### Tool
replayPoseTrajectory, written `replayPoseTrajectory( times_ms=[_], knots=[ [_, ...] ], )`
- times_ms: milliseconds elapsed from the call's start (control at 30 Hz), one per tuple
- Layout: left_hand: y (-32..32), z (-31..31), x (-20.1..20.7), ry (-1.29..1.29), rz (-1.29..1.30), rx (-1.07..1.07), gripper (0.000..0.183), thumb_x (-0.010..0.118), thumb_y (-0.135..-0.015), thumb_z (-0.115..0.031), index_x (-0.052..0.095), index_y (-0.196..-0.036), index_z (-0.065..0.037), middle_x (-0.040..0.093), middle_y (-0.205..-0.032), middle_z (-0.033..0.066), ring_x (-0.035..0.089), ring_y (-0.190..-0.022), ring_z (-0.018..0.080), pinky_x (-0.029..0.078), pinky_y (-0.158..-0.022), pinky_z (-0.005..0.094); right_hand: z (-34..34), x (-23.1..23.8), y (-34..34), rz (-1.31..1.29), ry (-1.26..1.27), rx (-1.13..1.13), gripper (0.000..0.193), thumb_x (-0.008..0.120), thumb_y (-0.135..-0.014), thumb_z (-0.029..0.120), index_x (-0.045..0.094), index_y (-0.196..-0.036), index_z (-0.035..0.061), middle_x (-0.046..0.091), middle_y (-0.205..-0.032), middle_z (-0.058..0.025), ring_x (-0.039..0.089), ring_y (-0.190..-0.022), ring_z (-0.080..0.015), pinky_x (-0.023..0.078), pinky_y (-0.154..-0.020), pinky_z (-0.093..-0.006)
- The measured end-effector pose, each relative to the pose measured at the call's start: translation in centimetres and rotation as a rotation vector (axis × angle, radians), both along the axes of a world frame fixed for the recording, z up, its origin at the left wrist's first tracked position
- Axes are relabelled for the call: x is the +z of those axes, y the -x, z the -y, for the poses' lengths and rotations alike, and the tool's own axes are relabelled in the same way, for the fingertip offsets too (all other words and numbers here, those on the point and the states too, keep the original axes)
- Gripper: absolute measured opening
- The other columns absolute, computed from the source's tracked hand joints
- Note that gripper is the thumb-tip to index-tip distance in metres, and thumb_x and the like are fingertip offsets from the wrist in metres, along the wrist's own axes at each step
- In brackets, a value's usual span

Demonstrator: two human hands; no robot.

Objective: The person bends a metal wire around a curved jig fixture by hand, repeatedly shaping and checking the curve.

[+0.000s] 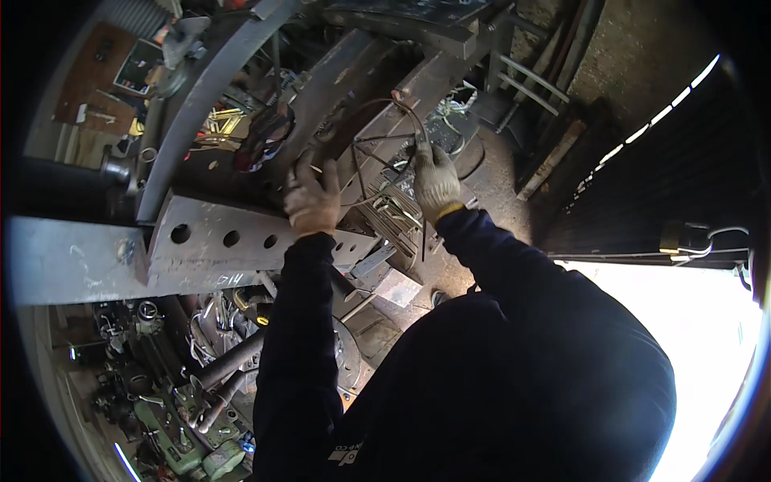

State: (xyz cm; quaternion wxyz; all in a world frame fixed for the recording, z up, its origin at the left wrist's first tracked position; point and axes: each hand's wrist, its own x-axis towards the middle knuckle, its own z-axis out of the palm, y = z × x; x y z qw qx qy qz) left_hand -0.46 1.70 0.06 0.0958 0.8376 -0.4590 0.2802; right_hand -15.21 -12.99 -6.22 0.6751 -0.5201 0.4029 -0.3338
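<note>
My right hand [436,183], in a pale work glove with a yellow cuff, is closed around the end of a dark, curved cable [416,120]. The cable arches up and left from the hand; whether a tool is on its end is hidden by the glove. Slightly blurred, my left hand [312,201] has its fingers apart, over the near side of a steel beam. Just below it lies a steel plate [205,241] with a row of round holes. Beyond both hands, a long steel beam [381,124] runs up to the right.
A curved steel bar [209,80] rises at the left. A stack of thin rods [393,213] lies below my right hand. Green machinery [173,434] stands lower left. A dark shutter [658,169] borders the bright opening at the right.
</note>
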Motion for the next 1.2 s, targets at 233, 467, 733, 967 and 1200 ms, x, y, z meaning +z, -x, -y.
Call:
replayPoseTrajectory(
  times_ms=[233,467,733,967,1200],
  knots=[
    [15.9,-1.5,5.8,0.060,-0.627,-0.377,0.054,0.071,-0.082,-0.011,0.054,-0.133,-0.004,0.064,-0.123,0.0215,0.061,-0.114,0.0388,0.052,-0.096,0.0425,-3.2,5.0,5.9,0.422,0.096,0.093,0.036,0.047,-0.105,0.031,0.064,-0.113,0.0003,0.059,-0.081,-0.0037,0.052,-0.073,-0.0122,0.045,-0.068,-0.0284],
    [20.3,-3.2,3.5,0.180,-0.792,-0.363,0.045,0.058,-0.089,-0.001,0.053,-0.134,0.002,0.064,-0.117,0.0245,0.063,-0.109,0.0369,0.051,-0.093,0.0410,-4.2,10.3,9.3,0.721,0.004,0.312,0.026,0.051,-0.104,0.025,0.063,-0.108,0.0024,0.055,-0.077,0.0024,0.049,-0.068,-0.0056,0.043,-0.062,-0.0233],
    [18.5,-7.9,13.1,-0.035,-0.354,-0.284,0.032,0.059,-0.088,0.003,0.066,-0.118,-0.005,0.066,-0.099,0.0128,0.064,-0.080,0.0254,0.053,-0.071,0.0373,5.3,16.8,16.4,0.323,1.453,0.117,0.038,0.075,-0.085,0.030,0.065,-0.115,0.0092,0.066,-0.090,-0.0115,0.066,-0.076,-0.0252,0.054,-0.062,-0.0358],
    [15.6,-1.2,15.8,-0.146,0.323,-0.027,0.050,0.066,-0.084,-0.011,0.058,-0.134,-0.013,0.060,-0.126,0.0100,0.055,-0.122,0.0281,0.046,-0.101,0.0403,7.0,12.1,16.4,-0.142,1.069,0.691,0.030,0.063,-0.095,0.031,0.067,-0.115,0.0084,0.068,-0.092,-0.0163,0.068,-0.080,-0.0280,0.055,-0.071,-0.0380],
    [24.4,7.2,5.0,-0.311,-0.540,-0.064,0.076,0.065,-0.090,-0.045,0.037,-0.148,-0.005,0.052,-0.142,0.0189,0.061,-0.116,0.0299,0.051,-0.089,0.0395,9.3,4.4,13.9,-0.013,-0.017,0.686,0.036,0.053,-0.101,0.032,0.067,-0.108,0.0000,0.064,-0.080,-0.0039,0.058,-0.065,-0.0142,0.046,-0.058,-0.0290]
  ],
)
